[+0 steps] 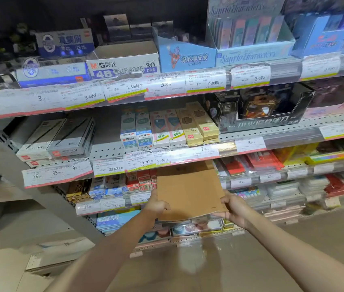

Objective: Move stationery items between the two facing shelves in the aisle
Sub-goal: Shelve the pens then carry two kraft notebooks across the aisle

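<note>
Item: brown notebook [189, 190], held flat before the lower shelves [251, 144].
Left hand [158, 205]: pinching its near-left corner.
Right hand [233, 207]: pinching the near-right corner, keeping it level for sliding in.

Both hands hold a flat notebook [189, 189] in front of the shelving, left hand [158, 205] at its near left corner, right hand [234, 208] at its near right corner. Its far edge reaches up to the front edge of the pencil-box shelf [272, 137]. On that shelf, pencil boxes [166, 127] sit mid-shelf, with a display carton [265, 106] to their right. The eraser box [122, 62] stands on the shelf above
</note>
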